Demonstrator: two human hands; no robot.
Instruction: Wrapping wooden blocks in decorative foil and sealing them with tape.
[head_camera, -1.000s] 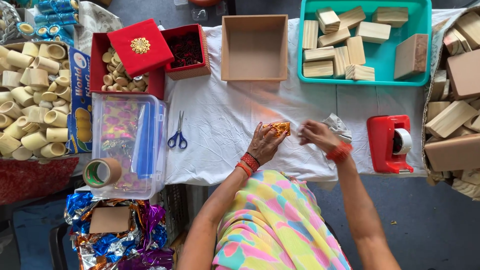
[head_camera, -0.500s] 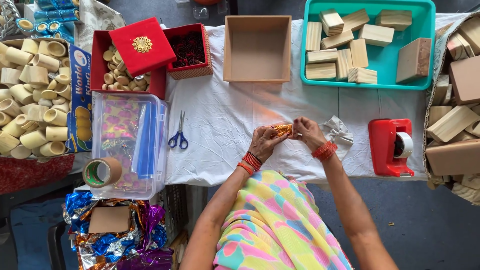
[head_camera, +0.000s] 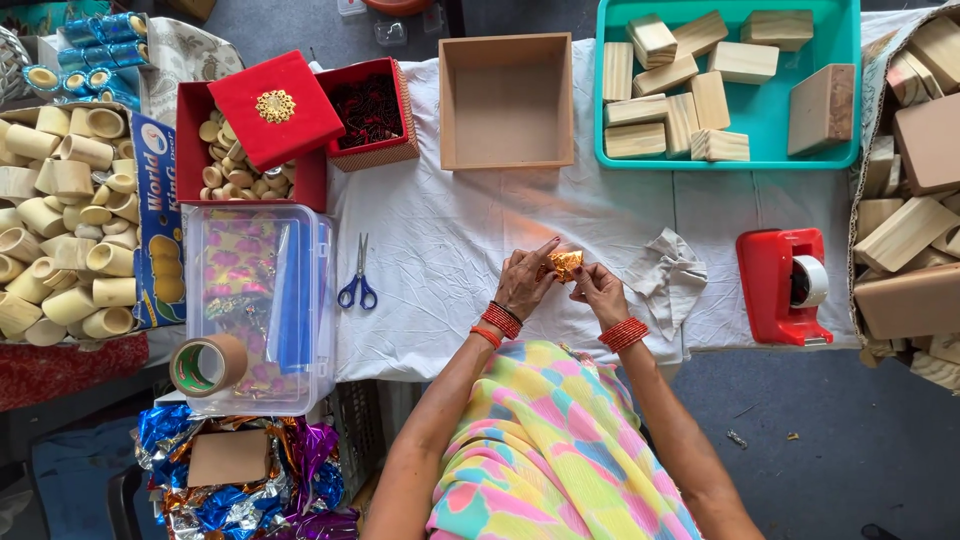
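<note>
White cloth (head_camera: 450, 250) backdrop: left hand (head_camera: 525, 282), right hand (head_camera: 598, 292) pinch small gold-wrapped piece (head_camera: 566, 264), fingers apparently closed.

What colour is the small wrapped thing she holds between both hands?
Shiny gold-orange, seen in the head view: the small foil-wrapped piece between both hands.

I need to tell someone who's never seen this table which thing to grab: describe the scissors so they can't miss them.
Start at the white cloth over the table. Left of the hands, beside the clear plastic bin, lie the scissors, closed, blades pointing away from the person. Their blue loop handles set them apart; nothing else on the bare cloth is blue.
</note>
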